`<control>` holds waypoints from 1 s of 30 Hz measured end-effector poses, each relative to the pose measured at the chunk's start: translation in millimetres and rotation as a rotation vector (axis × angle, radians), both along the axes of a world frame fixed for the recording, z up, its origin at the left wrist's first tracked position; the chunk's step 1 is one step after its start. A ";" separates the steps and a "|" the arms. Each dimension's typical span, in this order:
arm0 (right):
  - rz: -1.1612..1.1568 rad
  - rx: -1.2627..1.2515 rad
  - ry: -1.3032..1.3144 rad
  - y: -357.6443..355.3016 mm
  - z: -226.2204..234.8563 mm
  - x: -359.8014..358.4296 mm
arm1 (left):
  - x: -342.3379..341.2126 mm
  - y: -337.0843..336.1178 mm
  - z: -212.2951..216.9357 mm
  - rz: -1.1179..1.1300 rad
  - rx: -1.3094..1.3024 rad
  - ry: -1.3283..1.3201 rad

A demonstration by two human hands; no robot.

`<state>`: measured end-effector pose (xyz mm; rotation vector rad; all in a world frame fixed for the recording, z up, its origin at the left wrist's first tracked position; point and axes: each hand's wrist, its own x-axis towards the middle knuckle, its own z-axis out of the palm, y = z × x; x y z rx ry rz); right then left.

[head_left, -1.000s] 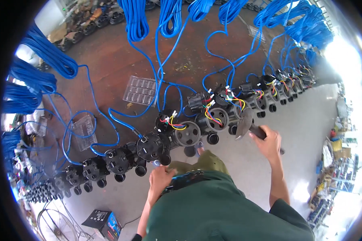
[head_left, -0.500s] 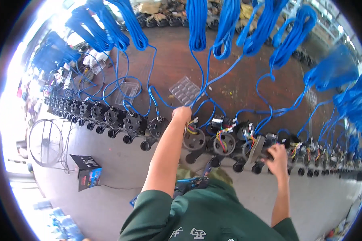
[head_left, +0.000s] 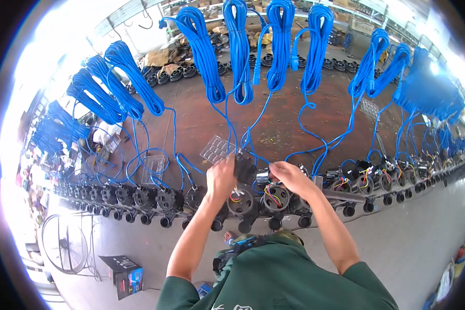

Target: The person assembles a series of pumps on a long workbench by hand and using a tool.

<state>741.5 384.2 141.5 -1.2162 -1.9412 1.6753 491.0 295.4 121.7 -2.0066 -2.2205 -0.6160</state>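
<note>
My left hand (head_left: 221,180) is closed at the edge of a black boxy part (head_left: 246,170), above a round black housing (head_left: 241,203) with coloured wires in it. Blue cable (head_left: 236,133) runs down to that part. Just right of it, my right hand (head_left: 293,179) reaches in with bent fingers drawn together; whatever is between the fingertips is too small to make out. Below those fingertips sits a shiny metal cylinder (head_left: 263,177), behind another open housing (head_left: 274,200) with coloured wires.
A long row of black housings (head_left: 169,200) lines the near table edge. Coiled blue cables (head_left: 201,57) hang above the brown tabletop (head_left: 196,116). A clear plastic tray (head_left: 215,150) lies behind my left hand. A long grey bar (head_left: 343,196) rests across housings at right. An open box (head_left: 123,276) stands lower left.
My right hand has moved left, from the grey bar to beside my left hand. The bar now lies flatter. The black part shows at my left hand. The whole view has shifted.
</note>
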 end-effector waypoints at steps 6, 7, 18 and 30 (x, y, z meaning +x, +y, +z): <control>0.177 -0.605 0.078 17.9 -17.4 -70.5 | 26.2 -31.0 4.3 -0.323 0.429 0.022; 0.196 -0.635 0.139 16.8 -24.2 -71.7 | 22.4 -36.2 3.4 -0.294 0.445 -0.109; 0.076 -0.666 0.497 6.8 -50.5 -88.8 | 11.0 -54.8 -15.6 0.211 0.258 -0.874; 0.203 -0.422 0.297 16.3 -20.2 -89.9 | 3.1 -40.8 -42.6 -0.067 -0.381 -0.734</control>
